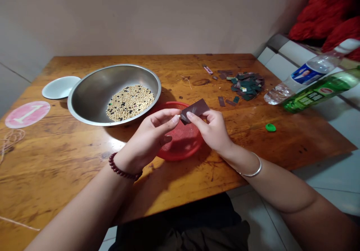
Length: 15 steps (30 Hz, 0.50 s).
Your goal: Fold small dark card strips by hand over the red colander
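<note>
My right hand (215, 131) is closed on a flat dark brown rectangular piece (198, 107), its thumb lying across the near face. My left hand (153, 134) pinches a small pale bean (179, 116) between thumb and fingertip, right against the piece's left end. Both hands are above a red plastic colander (182, 142), whose middle is partly covered by them. To the left, a large steel bowl (87, 93) holds pale beans (132, 101) mixed with black ones.
A white bowl (60, 87) and a pink disc (27, 114) lie at left. Several dark rectangular pieces (247, 86) form a pile at back right. A clear bottle (306, 72), a green bottle (320, 91) and a green cap (270, 127) are at right.
</note>
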Each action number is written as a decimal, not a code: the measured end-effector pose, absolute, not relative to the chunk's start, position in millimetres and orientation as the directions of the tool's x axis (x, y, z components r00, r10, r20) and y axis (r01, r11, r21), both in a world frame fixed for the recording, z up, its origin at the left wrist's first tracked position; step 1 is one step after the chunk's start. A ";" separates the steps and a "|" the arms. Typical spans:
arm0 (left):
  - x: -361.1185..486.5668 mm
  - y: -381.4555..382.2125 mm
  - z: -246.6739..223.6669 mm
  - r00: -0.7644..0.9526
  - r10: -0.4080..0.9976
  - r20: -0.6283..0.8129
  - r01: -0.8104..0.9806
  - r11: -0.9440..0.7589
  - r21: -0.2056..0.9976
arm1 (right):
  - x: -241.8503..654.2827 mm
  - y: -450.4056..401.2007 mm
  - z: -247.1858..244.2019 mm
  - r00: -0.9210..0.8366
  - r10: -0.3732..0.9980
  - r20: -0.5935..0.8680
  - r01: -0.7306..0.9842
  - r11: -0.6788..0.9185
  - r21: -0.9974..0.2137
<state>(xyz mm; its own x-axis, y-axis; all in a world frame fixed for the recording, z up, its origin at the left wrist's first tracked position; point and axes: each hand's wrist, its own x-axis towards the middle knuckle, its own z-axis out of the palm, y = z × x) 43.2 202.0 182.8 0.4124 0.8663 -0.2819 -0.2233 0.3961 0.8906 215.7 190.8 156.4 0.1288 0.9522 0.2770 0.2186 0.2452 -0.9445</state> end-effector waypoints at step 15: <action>48.9 198.8 182.0 0.313 0.913 -0.261 -0.109 0.308 0.945 | 214.0 189.9 154.0 0.102 0.970 0.222 0.138 0.207 -0.969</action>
<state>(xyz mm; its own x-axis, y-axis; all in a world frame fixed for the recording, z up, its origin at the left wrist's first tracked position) 48.9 198.8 182.0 0.3131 0.9132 -0.2610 -0.1094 0.3077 0.9452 214.0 189.9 154.0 0.1021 0.9697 0.2220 0.1380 0.2072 -0.9685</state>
